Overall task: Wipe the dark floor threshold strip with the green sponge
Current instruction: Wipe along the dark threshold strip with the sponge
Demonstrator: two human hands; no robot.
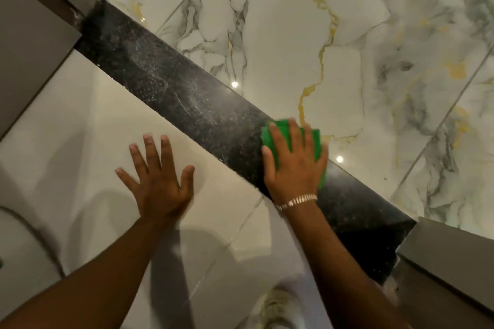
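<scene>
A dark speckled threshold strip (171, 88) runs diagonally from the upper left to the lower right of the floor. Dusty whitish smears show on its upper-left half. My right hand (292, 165) presses flat on the green sponge (282, 128), which lies on the strip's far edge and laps slightly onto the marble tile; most of the sponge is under my palm. A metal bracelet (296, 201) circles that wrist. My left hand (157, 176) lies flat with fingers spread on the plain cream tile beside the strip, holding nothing.
Marble-patterned tiles with gold and grey veins (347, 35) lie beyond the strip. Cream floor tiles (80, 120) lie on my side. Grey door-frame posts stand at the strip's upper-left end (34, 43) and lower-right end (449, 256).
</scene>
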